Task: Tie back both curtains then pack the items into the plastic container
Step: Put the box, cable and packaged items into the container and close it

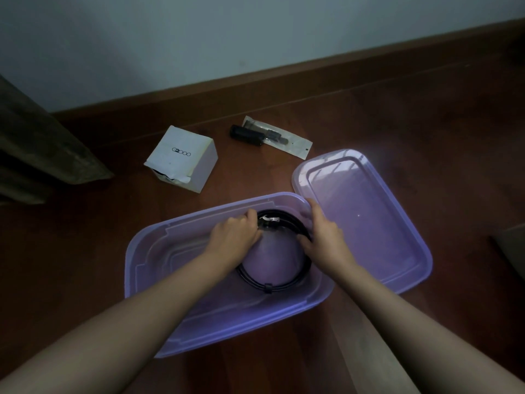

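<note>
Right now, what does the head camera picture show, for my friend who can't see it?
Two bare hands, left hand and right hand, settle a coiled black belt inside an open purple plastic container. Its lid lies beside it on the wooden floor, with a white box and a clear packet behind.

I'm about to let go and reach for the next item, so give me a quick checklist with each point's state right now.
1. Coiled belt lying inside the purple container: ok.
2. Left hand and right hand both on the belt, inside the container: ok.
3. Lid off and lying beside the container: ok.
4. White box packed: not ok, it sits on the floor.
5. Clear packet and the black item beside it packed: not ok.
6. Curtains tied back: cannot tell.
</note>
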Demonstrator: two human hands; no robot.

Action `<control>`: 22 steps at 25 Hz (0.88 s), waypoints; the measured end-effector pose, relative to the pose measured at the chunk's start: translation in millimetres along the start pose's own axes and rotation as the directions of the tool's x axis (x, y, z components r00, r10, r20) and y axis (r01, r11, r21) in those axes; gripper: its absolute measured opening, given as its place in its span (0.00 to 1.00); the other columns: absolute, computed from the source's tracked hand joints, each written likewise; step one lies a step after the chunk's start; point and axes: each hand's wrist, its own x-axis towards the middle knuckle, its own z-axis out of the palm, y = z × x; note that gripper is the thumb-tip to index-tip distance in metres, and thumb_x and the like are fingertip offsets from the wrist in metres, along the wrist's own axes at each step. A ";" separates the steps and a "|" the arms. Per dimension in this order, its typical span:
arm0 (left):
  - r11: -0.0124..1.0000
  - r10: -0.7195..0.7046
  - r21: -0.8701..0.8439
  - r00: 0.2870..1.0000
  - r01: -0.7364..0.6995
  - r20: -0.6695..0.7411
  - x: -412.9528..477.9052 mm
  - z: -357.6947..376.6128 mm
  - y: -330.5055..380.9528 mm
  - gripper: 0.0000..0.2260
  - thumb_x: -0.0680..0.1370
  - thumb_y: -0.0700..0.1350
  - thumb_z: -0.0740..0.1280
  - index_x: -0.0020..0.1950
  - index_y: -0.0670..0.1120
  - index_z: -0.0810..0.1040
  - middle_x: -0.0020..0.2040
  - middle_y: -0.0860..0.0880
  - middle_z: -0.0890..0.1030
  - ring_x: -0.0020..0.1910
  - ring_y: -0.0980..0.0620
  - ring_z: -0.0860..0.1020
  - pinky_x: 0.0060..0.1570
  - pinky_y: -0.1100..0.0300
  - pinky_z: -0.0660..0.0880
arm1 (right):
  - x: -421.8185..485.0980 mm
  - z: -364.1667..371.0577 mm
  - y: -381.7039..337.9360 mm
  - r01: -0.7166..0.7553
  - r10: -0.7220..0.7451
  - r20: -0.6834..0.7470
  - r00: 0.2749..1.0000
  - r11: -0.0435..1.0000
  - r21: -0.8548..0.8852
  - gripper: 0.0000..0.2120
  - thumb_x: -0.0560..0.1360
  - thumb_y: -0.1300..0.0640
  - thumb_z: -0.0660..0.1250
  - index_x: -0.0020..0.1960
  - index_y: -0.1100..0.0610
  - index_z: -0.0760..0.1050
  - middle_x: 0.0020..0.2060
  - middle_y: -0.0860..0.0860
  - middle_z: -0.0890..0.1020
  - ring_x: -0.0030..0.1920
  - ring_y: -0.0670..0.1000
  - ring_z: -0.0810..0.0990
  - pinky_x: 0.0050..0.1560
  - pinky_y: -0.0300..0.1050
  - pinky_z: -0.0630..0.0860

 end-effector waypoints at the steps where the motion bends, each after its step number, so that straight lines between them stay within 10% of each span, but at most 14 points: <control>1: 1.000 0.005 0.013 0.999 -0.004 -0.046 -0.5 -0.7 -1.9 0.25 0.54 0.65 0.77 0.30 0.46 0.73 0.20 0.50 0.75 0.17 0.50 0.76 0.15 0.66 0.65 | -0.1 0.4 0.1 0.004 -0.004 -0.001 1.000 1.000 0.001 0.33 0.73 0.60 0.65 0.74 0.52 0.54 0.61 0.55 0.78 0.57 0.65 0.77 0.51 0.54 0.74; 6: 0.940 -0.178 -0.341 0.884 0.023 -0.431 21.0 -42.9 -41.2 0.23 0.74 0.59 0.57 0.47 0.40 0.77 0.42 0.40 0.81 0.41 0.41 0.79 0.34 0.54 0.74 | 2.1 2.8 3.6 0.002 -0.002 -0.002 1.000 1.000 -0.009 0.34 0.73 0.61 0.65 0.74 0.52 0.54 0.63 0.54 0.77 0.58 0.64 0.76 0.52 0.53 0.73; 9: 0.840 -0.450 -0.389 0.886 0.379 -0.109 51.7 -33.8 -97.0 0.30 0.75 0.57 0.62 0.74 0.46 0.60 0.76 0.37 0.55 0.74 0.36 0.55 0.68 0.40 0.59 | 1.5 4.3 6.7 -0.002 0.003 -0.001 1.000 1.000 0.018 0.33 0.72 0.61 0.65 0.73 0.51 0.55 0.63 0.52 0.77 0.58 0.63 0.77 0.53 0.53 0.74; 13: 0.801 -0.509 -0.270 0.845 0.534 0.162 53.4 -2.1 -124.0 0.38 0.70 0.65 0.65 0.75 0.58 0.51 0.77 0.41 0.42 0.74 0.34 0.46 0.66 0.33 0.55 | 2.9 6.3 8.7 0.000 0.000 0.006 1.000 1.000 0.019 0.34 0.72 0.60 0.66 0.73 0.51 0.54 0.64 0.51 0.76 0.59 0.62 0.77 0.54 0.52 0.73; 22: 0.714 -0.565 -0.564 0.817 0.415 -0.114 27.9 -24.1 -116.6 0.31 0.68 0.57 0.67 0.68 0.49 0.65 0.64 0.36 0.64 0.61 0.36 0.65 0.54 0.50 0.67 | 4.8 6.7 11.2 -0.002 0.002 -0.003 1.000 1.000 0.009 0.33 0.72 0.61 0.67 0.73 0.52 0.56 0.64 0.51 0.77 0.59 0.62 0.77 0.54 0.53 0.74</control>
